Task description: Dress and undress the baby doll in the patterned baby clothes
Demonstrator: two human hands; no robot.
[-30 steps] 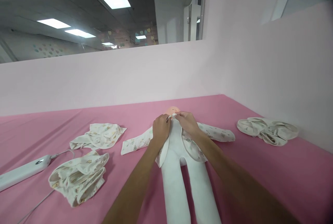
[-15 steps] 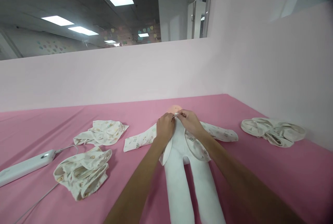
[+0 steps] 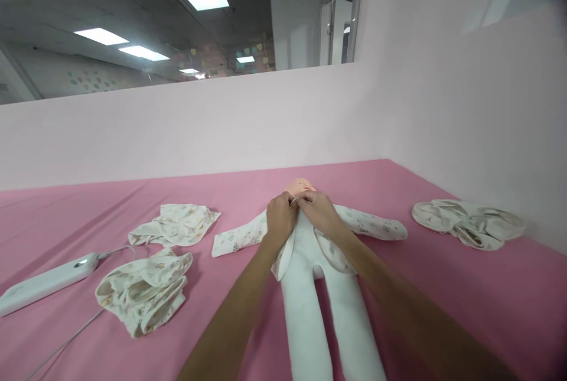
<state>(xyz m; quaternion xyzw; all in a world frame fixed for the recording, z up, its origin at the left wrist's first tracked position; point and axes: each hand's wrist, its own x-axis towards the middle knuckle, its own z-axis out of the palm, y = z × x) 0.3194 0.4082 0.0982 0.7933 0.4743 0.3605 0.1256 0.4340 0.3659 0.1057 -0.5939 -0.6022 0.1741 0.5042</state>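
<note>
A baby doll (image 3: 316,304) with white cloth legs lies on its back on the pink table (image 3: 465,298), its head (image 3: 301,185) pointing away from me. It wears an open printed baby top (image 3: 367,224) with both sleeves spread out sideways. My left hand (image 3: 280,220) and my right hand (image 3: 318,209) meet at the doll's chest just below the neck. Both are closed in a pinch on the front edges of the top, holding them together at the collar.
Three crumpled printed baby garments lie on the table: one at the left front (image 3: 144,292), one behind it (image 3: 177,224), one at the far right (image 3: 469,222). A white power bank (image 3: 46,282) with a cable lies at the left edge. Pale pink walls close the back and right.
Both hands stay at the doll's collar, with the fingers pinched a little closer together. The view has shifted slightly.
</note>
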